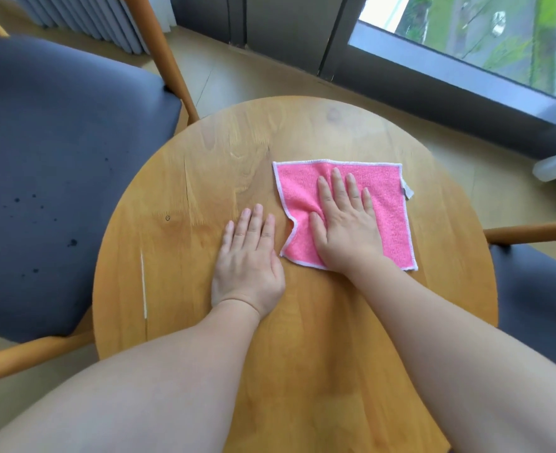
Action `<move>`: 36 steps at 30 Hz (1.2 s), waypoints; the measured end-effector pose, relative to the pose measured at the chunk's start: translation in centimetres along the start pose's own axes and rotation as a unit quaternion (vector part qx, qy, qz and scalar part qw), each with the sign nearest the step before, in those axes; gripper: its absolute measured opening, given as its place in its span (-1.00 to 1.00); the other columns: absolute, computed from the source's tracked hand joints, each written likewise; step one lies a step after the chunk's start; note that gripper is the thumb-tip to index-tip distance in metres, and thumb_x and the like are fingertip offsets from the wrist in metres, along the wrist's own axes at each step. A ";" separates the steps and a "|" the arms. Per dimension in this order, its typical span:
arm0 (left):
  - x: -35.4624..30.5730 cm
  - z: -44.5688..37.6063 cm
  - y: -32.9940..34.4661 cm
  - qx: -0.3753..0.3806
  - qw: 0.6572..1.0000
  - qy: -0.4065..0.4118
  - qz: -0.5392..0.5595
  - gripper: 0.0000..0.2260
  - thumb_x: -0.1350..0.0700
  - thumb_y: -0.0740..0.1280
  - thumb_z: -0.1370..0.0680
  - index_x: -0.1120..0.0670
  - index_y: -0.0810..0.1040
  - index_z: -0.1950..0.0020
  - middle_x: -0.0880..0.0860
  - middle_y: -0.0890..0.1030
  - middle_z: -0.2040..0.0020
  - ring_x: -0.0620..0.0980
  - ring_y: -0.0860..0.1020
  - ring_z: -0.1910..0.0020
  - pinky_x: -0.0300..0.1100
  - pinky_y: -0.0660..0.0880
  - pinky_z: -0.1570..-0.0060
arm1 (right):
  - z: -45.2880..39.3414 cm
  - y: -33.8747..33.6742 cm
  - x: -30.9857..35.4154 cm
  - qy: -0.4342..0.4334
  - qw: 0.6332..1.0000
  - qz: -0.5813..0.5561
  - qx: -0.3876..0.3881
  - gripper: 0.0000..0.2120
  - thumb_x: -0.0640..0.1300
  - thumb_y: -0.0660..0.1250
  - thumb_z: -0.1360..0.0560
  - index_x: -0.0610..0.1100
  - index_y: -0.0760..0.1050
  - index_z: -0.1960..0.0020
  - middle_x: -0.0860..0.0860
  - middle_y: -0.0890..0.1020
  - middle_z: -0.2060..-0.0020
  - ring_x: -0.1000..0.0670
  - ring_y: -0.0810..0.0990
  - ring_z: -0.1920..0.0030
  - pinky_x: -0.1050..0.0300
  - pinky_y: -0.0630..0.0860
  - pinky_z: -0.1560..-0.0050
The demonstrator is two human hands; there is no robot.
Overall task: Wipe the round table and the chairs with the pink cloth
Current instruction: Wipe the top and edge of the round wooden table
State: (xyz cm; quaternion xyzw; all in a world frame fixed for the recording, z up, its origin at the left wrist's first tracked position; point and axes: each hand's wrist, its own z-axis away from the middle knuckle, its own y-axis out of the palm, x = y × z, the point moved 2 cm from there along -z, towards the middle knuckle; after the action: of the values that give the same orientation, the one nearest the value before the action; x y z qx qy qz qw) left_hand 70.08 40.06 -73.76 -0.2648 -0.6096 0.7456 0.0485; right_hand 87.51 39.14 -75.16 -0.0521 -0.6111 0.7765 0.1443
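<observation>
Right hand [345, 223] lies flat, fingers spread, on the cloth [387, 217]; left hand [247, 259] flat on the table [204, 178] beside it.

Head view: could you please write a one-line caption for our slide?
Right hand presses pink cloth flat on round table; left hand rests beside it.
</observation>
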 end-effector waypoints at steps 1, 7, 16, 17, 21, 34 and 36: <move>0.0 0.0 -0.1 0.001 1.000 0.001 0.003 -0.45 0.05 -0.03 -0.50 0.14 0.32 -0.46 0.11 0.25 -0.50 0.05 0.19 -0.50 -0.02 0.00 -0.49 | -1.1 -0.4 -0.5 -0.003 1.000 0.004 -0.001 -0.35 0.21 -0.23 -0.54 0.00 -0.14 -0.58 0.00 -0.13 -0.57 -0.08 -0.20 -0.56 -0.08 -0.27 -0.51; 0.0 0.4 -0.1 0.026 1.000 -0.005 0.007 -0.44 0.03 -0.07 -0.51 0.08 0.25 -0.50 0.05 0.19 -0.53 -0.01 0.12 -0.52 -0.07 -0.09 -0.50 | -7.3 -1.7 -3.5 0.001 0.999 0.031 -0.008 -0.37 0.23 -0.25 -0.56 0.03 -0.15 -0.58 0.00 -0.12 -0.57 -0.07 -0.19 -0.56 -0.08 -0.24 -0.52; 0.0 0.4 -0.1 0.017 0.999 -0.027 0.025 -0.47 0.03 -0.05 -0.53 0.09 0.25 -0.50 0.03 0.18 -0.54 -0.04 0.09 -0.53 -0.08 -0.07 -0.51 | -14.9 -3.4 -1.3 0.044 0.999 0.015 -0.018 -0.35 0.18 -0.20 -0.56 -0.08 -0.12 -0.58 -0.09 -0.08 -0.57 -0.15 -0.14 -0.56 -0.16 -0.18 -0.52; 0.1 0.4 -0.1 0.012 0.999 -0.032 0.027 -0.47 0.03 -0.04 -0.53 0.11 0.27 -0.49 0.04 0.20 -0.53 -0.04 0.11 -0.52 -0.09 -0.07 -0.51 | -15.2 -3.4 -0.5 0.033 0.999 0.013 -0.020 -0.34 0.18 -0.20 -0.56 -0.09 -0.12 -0.58 -0.10 -0.08 -0.57 -0.15 -0.14 -0.56 -0.16 -0.18 -0.52; 0.5 0.5 -0.6 -0.021 0.997 -0.059 0.038 -0.49 0.04 0.06 -0.49 0.18 0.42 -0.39 0.09 0.39 -0.44 0.03 0.30 -0.45 -0.08 0.11 -0.46 | -14.7 -2.7 3.5 -0.058 0.998 0.024 -0.018 -0.33 0.19 -0.21 -0.55 -0.10 -0.10 -0.58 -0.11 -0.09 -0.57 -0.16 -0.15 -0.56 -0.15 -0.20 -0.51; 1.0 0.7 -1.4 -0.104 0.964 -0.114 0.217 -0.45 0.14 0.21 -0.43 0.25 0.34 -0.42 0.19 0.38 -0.40 0.15 0.33 -0.40 0.04 0.25 -0.40 | -5.2 -0.3 5.6 -0.134 0.990 0.032 -0.007 -0.34 0.20 -0.19 -0.56 -0.06 -0.11 -0.58 -0.05 -0.11 -0.57 -0.10 -0.18 -0.56 -0.09 -0.23 -0.52; 1.1 0.7 -1.6 -0.109 0.959 -0.115 0.234 -0.48 0.15 0.18 -0.45 0.27 0.35 -0.40 0.20 0.38 -0.39 0.15 0.34 -0.39 0.00 0.24 -0.40 | -3.4 0.1 5.2 -0.128 0.991 0.036 -0.009 -0.34 0.20 -0.20 -0.55 -0.06 -0.12 -0.58 -0.05 -0.11 -0.57 -0.09 -0.19 -0.56 -0.08 -0.23 -0.52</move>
State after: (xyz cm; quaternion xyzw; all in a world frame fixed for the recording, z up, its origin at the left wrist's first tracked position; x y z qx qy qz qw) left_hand 68.43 40.28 -72.49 -0.3157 -0.6100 0.6905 -0.2270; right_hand 83.39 43.84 -75.63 0.0247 -0.6290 0.7762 0.0369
